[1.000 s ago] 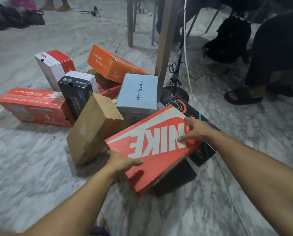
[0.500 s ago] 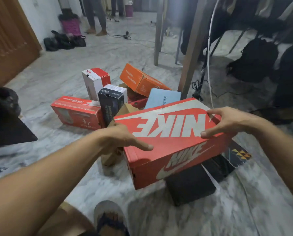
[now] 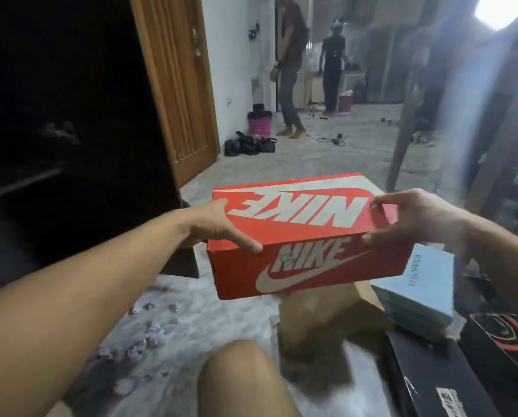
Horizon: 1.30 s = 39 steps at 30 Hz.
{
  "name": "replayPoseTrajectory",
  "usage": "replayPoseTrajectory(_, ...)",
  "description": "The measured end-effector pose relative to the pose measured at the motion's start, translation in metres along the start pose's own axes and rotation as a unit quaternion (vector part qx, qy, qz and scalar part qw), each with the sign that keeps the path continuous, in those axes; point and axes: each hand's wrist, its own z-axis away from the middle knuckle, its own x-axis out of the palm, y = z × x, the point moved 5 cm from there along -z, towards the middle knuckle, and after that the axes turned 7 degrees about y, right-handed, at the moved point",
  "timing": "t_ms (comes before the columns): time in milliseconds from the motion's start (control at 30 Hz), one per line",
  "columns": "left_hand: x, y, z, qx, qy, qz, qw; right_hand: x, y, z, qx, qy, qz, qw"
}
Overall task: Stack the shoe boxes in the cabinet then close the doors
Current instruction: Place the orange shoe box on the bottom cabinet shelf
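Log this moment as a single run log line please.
step: carry | object: red Nike shoe box | left hand: grips end | right hand: grips end | box: lifted, level

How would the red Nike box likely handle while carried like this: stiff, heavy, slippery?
The red Nike box probably stays stiff: its edges look straight in the left hand and right hand. Fingertip end grips suggest modest weight. Its lid might lift.

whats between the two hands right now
The red Nike shoe box, held at its ends by the left hand and right hand, in the head view.
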Motion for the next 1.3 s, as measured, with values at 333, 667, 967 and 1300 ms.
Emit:
replayPoseTrajectory(333, -0.144, -0.065, 0.06, -0.016, 0.206, -0.015, 0.978, 0.061, -0.171, -0.041, -0.156, -0.018, -0.031, 0.987)
replayPoseTrajectory(667, -0.228, -0.11, 0.109, -0.066, 0.29, 0.002, 0.955, 0.119, -0.286, -0.047, -0.233, -0.084, -0.074, 0.966)
replayPoseTrajectory(967, -0.252, -0.153, 0.134, -0.116, 0.38, 0.02, 0.917, 0.16, -0.344, -0.034, -0.243, -0.127, -0.073, 0.959)
replayPoseTrajectory(1300, -0.273, -0.182, 0.168, -0.155, 0.43, 0.06, 0.887, 0.192, -0.4, -0.029, -0.285, -0.161, -0.076, 0.942)
